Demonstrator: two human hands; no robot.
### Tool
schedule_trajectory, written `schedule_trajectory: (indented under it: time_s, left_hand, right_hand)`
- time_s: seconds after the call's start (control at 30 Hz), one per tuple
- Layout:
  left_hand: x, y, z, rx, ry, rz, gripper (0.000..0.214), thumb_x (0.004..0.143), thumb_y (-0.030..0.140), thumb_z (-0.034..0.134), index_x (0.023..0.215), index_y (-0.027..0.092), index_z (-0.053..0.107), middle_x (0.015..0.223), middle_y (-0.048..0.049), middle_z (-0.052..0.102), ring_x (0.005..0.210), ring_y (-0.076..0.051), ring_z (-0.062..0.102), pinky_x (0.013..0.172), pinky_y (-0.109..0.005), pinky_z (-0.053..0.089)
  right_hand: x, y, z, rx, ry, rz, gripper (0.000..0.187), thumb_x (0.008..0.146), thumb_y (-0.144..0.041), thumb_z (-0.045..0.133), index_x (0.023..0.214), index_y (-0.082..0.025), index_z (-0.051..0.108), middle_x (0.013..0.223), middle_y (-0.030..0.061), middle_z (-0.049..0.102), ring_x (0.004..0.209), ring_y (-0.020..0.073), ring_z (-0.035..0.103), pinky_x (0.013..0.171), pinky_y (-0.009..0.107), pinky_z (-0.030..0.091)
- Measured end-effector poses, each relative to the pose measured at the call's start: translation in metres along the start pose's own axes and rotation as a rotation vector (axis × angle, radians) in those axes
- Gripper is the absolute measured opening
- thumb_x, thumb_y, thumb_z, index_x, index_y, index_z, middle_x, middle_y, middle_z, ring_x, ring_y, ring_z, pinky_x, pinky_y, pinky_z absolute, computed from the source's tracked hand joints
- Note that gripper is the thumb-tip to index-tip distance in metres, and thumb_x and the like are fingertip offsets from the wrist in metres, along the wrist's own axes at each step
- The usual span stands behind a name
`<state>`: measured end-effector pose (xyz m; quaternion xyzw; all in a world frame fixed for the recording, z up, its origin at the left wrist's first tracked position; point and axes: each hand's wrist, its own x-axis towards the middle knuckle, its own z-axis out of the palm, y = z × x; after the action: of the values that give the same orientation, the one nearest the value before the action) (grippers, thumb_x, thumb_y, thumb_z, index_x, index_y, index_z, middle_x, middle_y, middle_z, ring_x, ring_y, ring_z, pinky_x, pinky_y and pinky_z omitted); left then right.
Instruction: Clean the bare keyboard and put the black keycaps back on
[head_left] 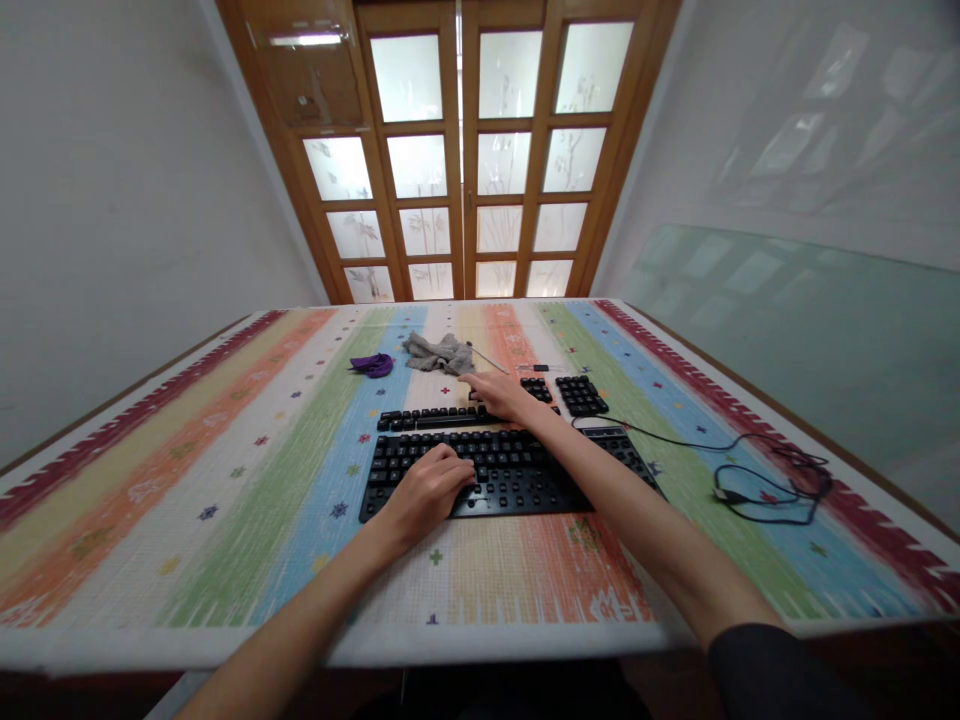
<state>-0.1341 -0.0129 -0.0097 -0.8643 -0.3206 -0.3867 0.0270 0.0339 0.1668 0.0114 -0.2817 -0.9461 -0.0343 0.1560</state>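
Observation:
A black keyboard (517, 490) lies in front of me, its left part filled with keycaps and much of its lower right part bare of them. My left hand (431, 488) rests at its lower edge, fingers curled together over the keys; anything in them is hidden. My right hand (501, 394) reaches across the keyboard with fingers stretched out, above loose keycaps. Behind the keyboard are a row of black keycaps (427, 418), a small keycap group (535, 389) right of my right hand, and a larger keycap block (581, 396) farther right.
A grey cloth (439, 353) and a purple strap-like item (372, 365) lie farther back. A small black-and-white tool (541, 368) is behind the keycaps. The coiled black cable (780, 495) lies right on the striped tablecloth (225, 480). Glazed wooden doors (465, 150) stand beyond.

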Motion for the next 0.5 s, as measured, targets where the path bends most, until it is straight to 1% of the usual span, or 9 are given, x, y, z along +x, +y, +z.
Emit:
schedule_trajectory:
  time_s: [0.1, 0.23, 0.4, 0.5]
  left_hand:
    - [0.001, 0.001, -0.001, 0.033, -0.005, 0.001, 0.016, 0.095, 0.012, 0.052, 0.1, 0.013, 0.067, 0.096, -0.0087, 0.069, 0.087, -0.019, 0.054, 0.075, -0.034, 0.054]
    - [0.003, 0.001, -0.002, -0.025, -0.019, -0.022, 0.014, 0.095, 0.012, 0.053, 0.093, 0.015, 0.067, 0.09, -0.007, 0.069, 0.084, -0.018, 0.056, 0.074, -0.033, 0.053]
    - [0.003, 0.003, -0.003, -0.104, 0.027, -0.142, 0.005, 0.092, 0.015, 0.059, 0.094, 0.017, 0.064, 0.087, -0.0039, 0.068, 0.084, -0.018, 0.057, 0.076, -0.033, 0.052]
    - [0.002, 0.004, -0.003, -0.124, 0.03, -0.166, 0.006, 0.091, 0.016, 0.061, 0.096, 0.017, 0.064, 0.087, -0.0037, 0.068, 0.084, -0.018, 0.058, 0.077, -0.034, 0.052]
  right_hand:
    - [-0.002, 0.001, -0.001, 0.019, 0.048, -0.03, 0.039, 0.088, -0.007, 0.056, 0.127, -0.012, 0.053, 0.105, 0.0148, 0.069, 0.096, 0.0233, 0.065, 0.083, 0.033, 0.048]
    - [-0.009, -0.001, -0.003, 0.033, 0.112, -0.072, 0.038, 0.088, -0.007, 0.057, 0.126, -0.012, 0.054, 0.103, 0.0144, 0.069, 0.094, 0.023, 0.065, 0.082, 0.034, 0.048]
    - [-0.024, -0.007, -0.013, 0.077, 0.172, -0.094, 0.037, 0.089, -0.009, 0.057, 0.126, -0.015, 0.054, 0.103, 0.0128, 0.069, 0.095, 0.0225, 0.064, 0.083, 0.035, 0.049]
    - [-0.032, -0.013, -0.019, 0.112, 0.204, -0.11, 0.037, 0.089, -0.008, 0.057, 0.125, -0.015, 0.054, 0.103, 0.0125, 0.069, 0.096, 0.0229, 0.064, 0.085, 0.036, 0.05]
